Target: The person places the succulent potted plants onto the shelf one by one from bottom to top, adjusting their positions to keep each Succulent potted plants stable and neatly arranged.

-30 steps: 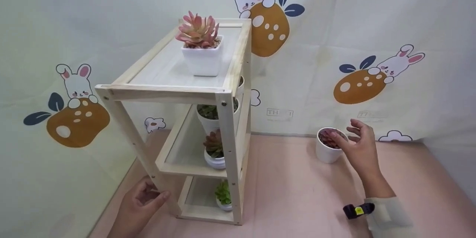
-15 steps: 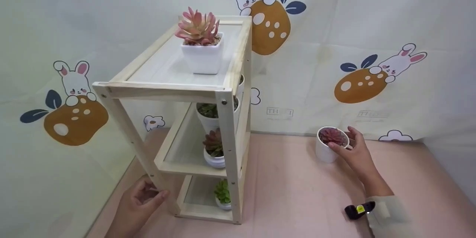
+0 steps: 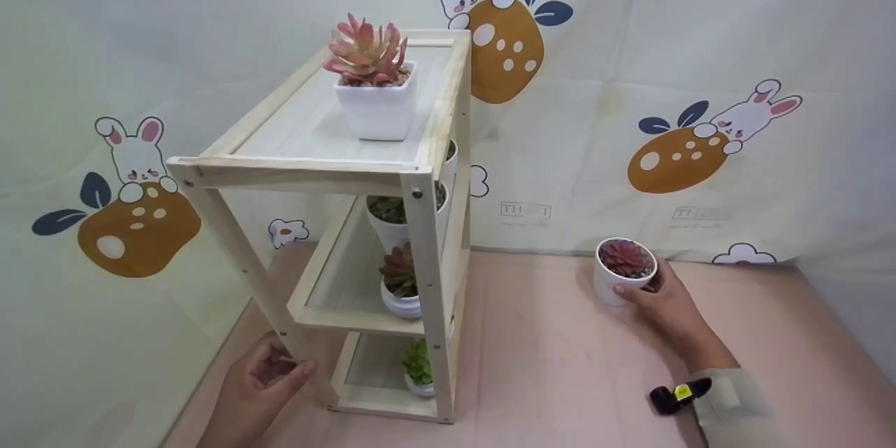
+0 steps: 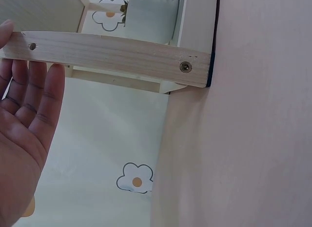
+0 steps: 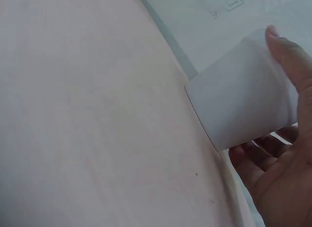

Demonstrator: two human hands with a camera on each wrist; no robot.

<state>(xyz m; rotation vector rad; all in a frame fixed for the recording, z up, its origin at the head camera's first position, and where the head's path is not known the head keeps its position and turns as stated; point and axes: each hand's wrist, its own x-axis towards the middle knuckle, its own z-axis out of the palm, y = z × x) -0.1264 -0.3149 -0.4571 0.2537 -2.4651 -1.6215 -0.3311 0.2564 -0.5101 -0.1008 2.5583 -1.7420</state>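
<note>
My right hand (image 3: 673, 315) grips a white cylindrical pot (image 3: 607, 281) holding a dark red succulent (image 3: 626, 257), on the pink surface at the right. The right wrist view shows the thumb along one side of the pot (image 5: 239, 95) and the curled fingers (image 5: 251, 161) on the other. At the left, my left hand (image 3: 255, 385) holds the front left leg of a three-tier wooden shelf (image 3: 315, 178). In the left wrist view, thumb and fingers (image 4: 51, 97) lie on opposite sides of that leg (image 4: 107, 51).
A square pot (image 3: 378, 112) with a pink succulent stands on the shelf's top tier. The middle tier bears several pots, among them a small one (image 3: 401, 301); a green succulent (image 3: 418, 362) sits on the bottom tier. A rabbit-print curtain (image 3: 560, 154) hangs behind.
My right hand has come down from above the red succulent and closed round its pot. The left hand keeps its hold on the shelf leg; the view has shifted slightly.
</note>
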